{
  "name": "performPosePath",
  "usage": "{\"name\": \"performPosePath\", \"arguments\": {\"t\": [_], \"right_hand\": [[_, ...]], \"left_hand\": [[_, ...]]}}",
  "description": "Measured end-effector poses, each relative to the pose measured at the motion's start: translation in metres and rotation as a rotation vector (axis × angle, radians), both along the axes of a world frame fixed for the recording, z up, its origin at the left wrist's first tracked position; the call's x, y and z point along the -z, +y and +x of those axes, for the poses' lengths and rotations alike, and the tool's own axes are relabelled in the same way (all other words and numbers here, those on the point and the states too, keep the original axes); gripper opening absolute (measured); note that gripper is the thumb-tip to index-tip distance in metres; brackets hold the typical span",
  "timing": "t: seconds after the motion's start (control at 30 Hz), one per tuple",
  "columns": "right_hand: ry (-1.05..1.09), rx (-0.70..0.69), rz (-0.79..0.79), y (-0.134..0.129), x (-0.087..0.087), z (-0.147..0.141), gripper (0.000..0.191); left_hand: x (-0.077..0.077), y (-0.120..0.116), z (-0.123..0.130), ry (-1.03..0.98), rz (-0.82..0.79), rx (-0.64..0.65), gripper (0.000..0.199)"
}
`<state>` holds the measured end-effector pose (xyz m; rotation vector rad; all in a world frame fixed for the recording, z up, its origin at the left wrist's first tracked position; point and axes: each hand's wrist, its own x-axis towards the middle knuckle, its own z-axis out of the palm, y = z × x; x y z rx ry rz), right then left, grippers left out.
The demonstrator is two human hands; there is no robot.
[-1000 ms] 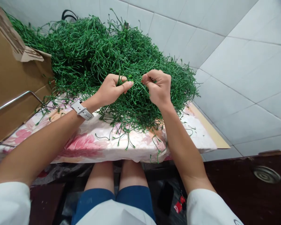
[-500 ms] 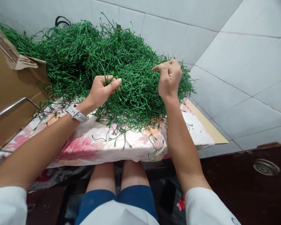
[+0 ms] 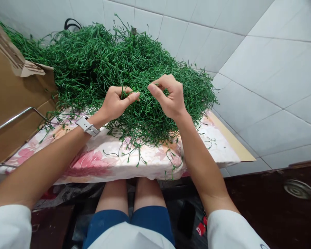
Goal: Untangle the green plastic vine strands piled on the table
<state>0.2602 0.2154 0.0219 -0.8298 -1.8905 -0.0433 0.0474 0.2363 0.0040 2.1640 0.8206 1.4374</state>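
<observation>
A large heap of thin green plastic-looking stems (image 3: pixel 145 58), with small knobby tips, covers the back of the flowered cloth-topped table (image 3: pixel 90 162). In front of the heap, my left hand (image 3: pixel 118 102) pinches a green stem (image 3: pixel 123 92) between thumb and fingers. A white watch band (image 3: pixel 87 126) circles that wrist. My right hand (image 3: pixel 169 95) is just to the right, over the heap, its thumb and forefinger brought together in a pinch. Whatever lies between those fingertips is too small to make out. A short gap separates the two hands.
A cardboard box (image 3: pixel 20 93) stands at the left, with a metal rod (image 3: pixel 12 121) beside it. White wall tiles (image 3: pixel 280 76) rise behind and to the right. Loose stems lie near the table's front edge. A dark brown surface with a round metal piece (image 3: pixel 299 189) is at lower right.
My right hand has moved left and slightly down, from the heap's right side to close beside my left hand. My left hand has stayed nearly in place with its stem.
</observation>
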Motion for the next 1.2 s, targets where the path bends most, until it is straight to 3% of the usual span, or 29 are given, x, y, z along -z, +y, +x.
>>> {"name": "performPosePath", "arguments": {"t": [0.17, 0.3, 0.47, 0.63, 0.7, 0.77, 0.87, 1.07, 1.2], "right_hand": [[-0.013, -0.044, -0.009, 0.005, 0.004, 0.002, 0.053], [-0.005, 0.035, 0.064, 0.011, 0.009, 0.004, 0.056], [0.002, 0.226, 0.219, 0.022, 0.013, 0.004, 0.057], [0.406, 0.620, 0.343, 0.037, 0.000, 0.054, 0.056], [0.483, 0.666, 0.302, 0.039, -0.003, 0.070, 0.055], [0.418, 0.591, 0.199, 0.038, -0.003, 0.073, 0.053], [0.283, 0.377, 0.068, 0.031, 0.002, 0.055, 0.048], [0.127, 0.008, 0.026, 0.008, 0.002, 0.010, 0.057], [-0.074, -0.104, 0.006, 0.004, 0.004, -0.001, 0.048]], "left_hand": [[0.002, -0.003, 0.002, 0.021, -0.009, 0.025, 0.048], [0.001, -0.006, 0.006, 0.036, -0.018, 0.076, 0.049], [-0.002, -0.008, 0.006, 0.042, -0.033, 0.130, 0.045], [-0.004, -0.006, 0.001, -0.048, -0.075, 0.186, 0.042], [-0.002, -0.004, 0.001, -0.119, -0.113, 0.179, 0.040], [0.000, -0.001, 0.002, -0.172, -0.134, 0.165, 0.040], [0.003, 0.002, 0.005, -0.202, -0.122, 0.130, 0.041], [0.005, 0.002, 0.008, -0.193, -0.023, 0.060, 0.047], [0.007, 0.003, 0.007, -0.195, 0.019, 0.022, 0.045]]}}
